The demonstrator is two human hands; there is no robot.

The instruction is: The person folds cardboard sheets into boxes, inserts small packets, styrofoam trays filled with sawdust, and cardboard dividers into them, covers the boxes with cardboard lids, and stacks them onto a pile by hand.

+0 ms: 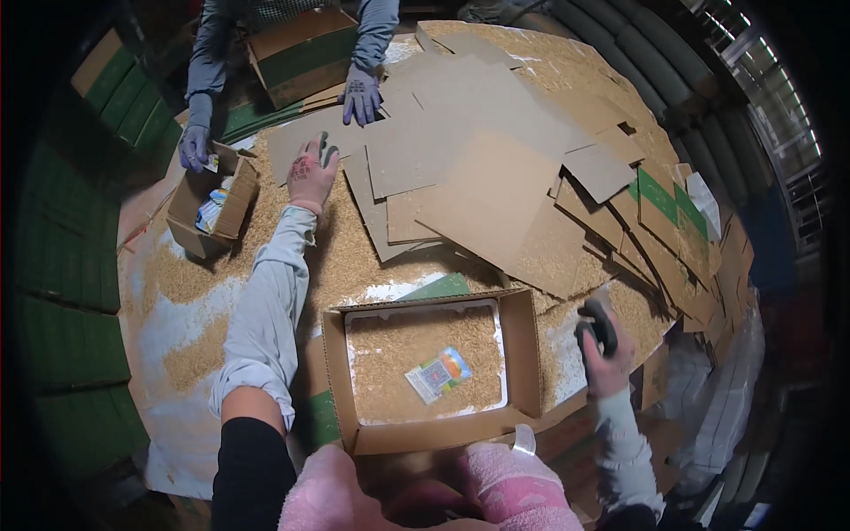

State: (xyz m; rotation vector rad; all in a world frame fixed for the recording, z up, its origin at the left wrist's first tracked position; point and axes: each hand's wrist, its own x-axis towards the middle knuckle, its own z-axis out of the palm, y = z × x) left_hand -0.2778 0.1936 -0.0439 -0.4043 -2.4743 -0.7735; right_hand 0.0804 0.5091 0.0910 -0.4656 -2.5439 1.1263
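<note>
In front of me stands an open cardboard box, with a white-edged layer of tan, husk-like material inside. On top of that layer lies a small printed packet, tilted. My left hand, in a pink glove with dark fingertips, reaches far forward, fingers apart, over or against the near-left edge of a flat cardboard sheet; contact is unclear. To the right of the box, my right hand is raised in a matching glove, its fingers curved and parted with nothing visible between them.
Flat cardboard sheets pile across the table's far and right sides. Across the table, a co-worker's gloved hand rests near the sheets; the other pinches a packet above a small carton. Green boxes stack at left.
</note>
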